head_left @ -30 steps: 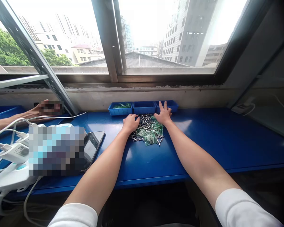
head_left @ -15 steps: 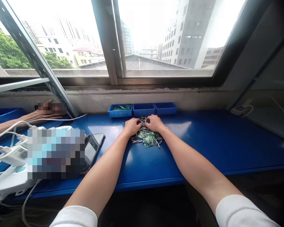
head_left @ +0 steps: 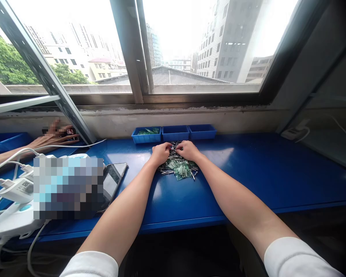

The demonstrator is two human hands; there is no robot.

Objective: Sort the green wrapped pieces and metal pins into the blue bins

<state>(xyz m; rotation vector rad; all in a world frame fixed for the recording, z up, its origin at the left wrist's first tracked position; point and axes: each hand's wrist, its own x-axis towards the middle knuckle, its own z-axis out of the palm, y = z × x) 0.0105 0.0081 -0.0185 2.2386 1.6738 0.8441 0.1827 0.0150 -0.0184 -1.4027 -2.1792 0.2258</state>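
On the blue table lies a pile of thin, shiny metal pieces (head_left: 177, 157), like screws or pins. Small green pieces in clear plastic (head_left: 182, 169) rest on its near side. My left hand (head_left: 161, 152) is at the pile's left edge, fingers curled inward, with thumb and forefinger close together. Opposite it, my right hand (head_left: 187, 150) reaches into the pile's far right side in a pinch. Whatever the fingertips hold is too small to make out. Just behind the hands stand three blue bins in a row; the left bin (head_left: 146, 139) contains green pieces.
The middle bin (head_left: 175, 137) and right bin (head_left: 202, 135) stand against the wall below the window. To my left are a phone (head_left: 115, 181), a white power strip (head_left: 14, 219) with plugs and cables, and a metal rack post (head_left: 72, 111). Another person's hand (head_left: 53, 140) lies beyond.
My fingers have shifted slightly at the pile, the right thumb and forefinger moving a little. The other person's hand at the left has spread and moved, showing a dark object beside it.
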